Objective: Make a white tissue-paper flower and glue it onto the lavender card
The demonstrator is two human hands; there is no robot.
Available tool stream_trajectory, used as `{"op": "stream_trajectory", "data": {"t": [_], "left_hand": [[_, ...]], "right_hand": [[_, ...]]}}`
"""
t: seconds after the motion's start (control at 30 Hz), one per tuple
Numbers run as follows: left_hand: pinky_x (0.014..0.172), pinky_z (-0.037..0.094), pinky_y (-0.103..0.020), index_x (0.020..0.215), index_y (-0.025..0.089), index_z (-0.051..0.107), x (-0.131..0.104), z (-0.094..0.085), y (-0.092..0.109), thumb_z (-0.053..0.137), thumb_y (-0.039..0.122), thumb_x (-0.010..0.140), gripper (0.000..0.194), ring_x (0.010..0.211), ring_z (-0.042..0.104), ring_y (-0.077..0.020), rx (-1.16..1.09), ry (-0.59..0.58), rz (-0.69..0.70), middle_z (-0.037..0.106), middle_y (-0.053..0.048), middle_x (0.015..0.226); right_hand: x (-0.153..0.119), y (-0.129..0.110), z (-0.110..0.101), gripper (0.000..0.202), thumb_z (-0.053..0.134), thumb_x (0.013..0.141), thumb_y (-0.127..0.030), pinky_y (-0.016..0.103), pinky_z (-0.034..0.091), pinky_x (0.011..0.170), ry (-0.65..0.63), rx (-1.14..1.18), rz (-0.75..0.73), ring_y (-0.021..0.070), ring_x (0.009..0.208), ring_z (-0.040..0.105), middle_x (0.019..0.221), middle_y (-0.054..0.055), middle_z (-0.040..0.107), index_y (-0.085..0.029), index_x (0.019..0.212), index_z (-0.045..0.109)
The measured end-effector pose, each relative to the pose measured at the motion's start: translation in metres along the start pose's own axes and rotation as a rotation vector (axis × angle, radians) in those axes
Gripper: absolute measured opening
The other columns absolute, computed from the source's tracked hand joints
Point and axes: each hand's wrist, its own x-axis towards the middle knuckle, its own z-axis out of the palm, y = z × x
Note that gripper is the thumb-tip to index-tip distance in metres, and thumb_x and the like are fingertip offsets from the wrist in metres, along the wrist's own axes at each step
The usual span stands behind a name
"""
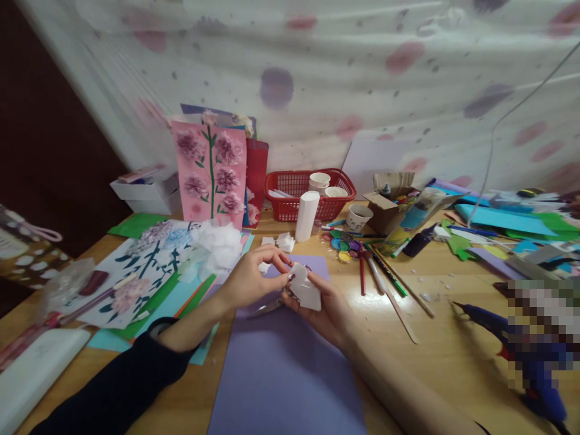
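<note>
Spotted curtain (317, 45) at back, wooden table (435, 374) below, cluttered along far side and both flanks. Works over purple sheet (290, 380), laid flat, near end running out of view.

Holds small piece of white paper (308, 289) up over sheet's far half, between both hands. Has right hand (328, 311) closed round paper from below and right, gap filled. Sets left hand (254, 275) at paper's upper-left edge, thumb and finger almost together, tips touching or very nearly; cannot tell if actually pinching.

Key relation: paper just ahead and left of right palm, directly right of left fingertips. Tilts long axis away from body, far end leaning slightly left, near end down by right fingers. Near to both hands, but seems borne by right.

Edges: crosses sheet's left edge with left forearm, right edge with right one. Gives most room toward body, over plain purple, then rightward over wood up to glue gun (489, 323). Tighter beyond fingers: white scraps (285, 243), white roll (308, 216), red basket (285, 208). Also crowded by brushes (374, 272) at right, tissue heap (215, 244) at left. Just under left hand: scissors (267, 308), apparently, partly hidden.
</note>
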Motion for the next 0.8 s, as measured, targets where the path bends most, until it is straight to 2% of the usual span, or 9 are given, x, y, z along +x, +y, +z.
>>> {"op": "stream_trajectory", "data": {"t": [0.1, 0.17, 0.27, 0.37, 0.47, 0.57, 0.67, 0.8], "left_hand": [[0.073, 0.052, -0.029, 0.06, 0.017, 0.055, 0.002, -0.002, -0.002, 0.068, 0.022, 0.066, 0.015, 0.076, 0.063, -0.015, -0.189, 0.063, -0.139, 0.067, -0.004, 0.081], [0.061, 0.05, -0.025, 0.059, 0.016, 0.052, 0.004, -0.003, -0.003, 0.07, 0.024, 0.064, 0.02, 0.064, 0.06, -0.0113, -0.271, 0.122, -0.212, 0.064, -0.002, 0.074], [0.055, 0.048, -0.022, 0.058, 0.015, 0.052, 0.005, -0.006, -0.003, 0.073, 0.023, 0.06, 0.022, 0.056, 0.057, -0.0082, -0.291, 0.162, -0.276, 0.062, 0.0, 0.07], [0.055, 0.047, -0.021, 0.061, 0.015, 0.053, 0.004, -0.005, -0.004, 0.074, 0.021, 0.059, 0.022, 0.056, 0.057, -0.0082, -0.254, 0.122, -0.318, 0.063, 0.001, 0.068], [0.054, 0.046, -0.021, 0.07, 0.015, 0.057, 0.002, -0.001, -0.005, 0.075, 0.021, 0.06, 0.021, 0.056, 0.057, -0.0087, -0.191, 0.062, -0.332, 0.062, 0.002, 0.066], [0.055, 0.046, -0.021, 0.079, 0.015, 0.062, -0.001, 0.003, -0.005, 0.075, 0.019, 0.061, 0.023, 0.058, 0.058, -0.0098, -0.158, 0.009, -0.352, 0.062, 0.002, 0.065], [0.055, 0.045, -0.021, 0.084, 0.014, 0.065, -0.002, 0.005, -0.005, 0.072, 0.016, 0.061, 0.023, 0.056, 0.056, -0.0094, -0.161, -0.052, -0.377, 0.061, 0.004, 0.062], [0.054, 0.041, -0.02, 0.085, 0.013, 0.066, -0.002, 0.004, -0.003, 0.071, 0.016, 0.061, 0.025, 0.055, 0.052, -0.0081, -0.153, -0.089, -0.383, 0.057, 0.005, 0.06]], "right_hand": [[0.002, 0.001, -0.001, 0.03, 0.074, 0.07, -0.013, 0.023, 0.053, 0.063, 0.06, -0.026, -0.042, 0.0104, 0.065, 0.061, 0.075, 0.001, 0.065, -0.015, 0.097, 0.063], [0.003, 0.001, 0.0, 0.031, 0.075, 0.068, -0.011, 0.015, 0.043, 0.049, 0.103, -0.04, -0.076, 0.0042, 0.05, 0.049, 0.067, -0.005, 0.058, -0.015, 0.097, 0.062], [0.003, 0.001, 0.002, 0.028, 0.076, 0.073, -0.026, 0.013, 0.02, 0.037, 0.105, -0.129, -0.11, 0.0014, 0.04, 0.023, 0.052, -0.012, 0.038, -0.015, 0.093, 0.061], [-0.001, 0.001, 0.005, 0.032, 0.077, 0.073, -0.04, 0.015, 0.01, 0.037, 0.087, -0.271, -0.151, 0.0023, 0.041, 0.013, 0.049, -0.013, 0.027, -0.017, 0.082, 0.056], [-0.005, 0.004, 0.006, 0.038, 0.078, 0.069, -0.044, 0.017, 0.011, 0.039, 0.103, -0.457, -0.276, 0.0026, 0.041, 0.015, 0.047, -0.013, 0.027, -0.019, 0.072, 0.049], [-0.006, 0.006, 0.005, 0.037, 0.074, 0.072, -0.049, 0.019, 0.017, 0.041, 0.156, -0.699, -0.393, 0.0043, 0.041, 0.023, 0.045, -0.011, 0.033, -0.019, 0.072, 0.053], [-0.006, 0.007, 0.006, 0.034, 0.068, 0.077, -0.05, 0.02, 0.023, 0.044, 0.191, -0.893, -0.439, 0.0063, 0.045, 0.03, 0.05, -0.008, 0.041, -0.018, 0.077, 0.059], [-0.007, 0.006, 0.008, 0.031, 0.065, 0.079, -0.047, 0.022, 0.033, 0.054, 0.176, -1.055, -0.473, 0.0091, 0.056, 0.041, 0.061, -0.003, 0.051, -0.017, 0.074, 0.062]]}}
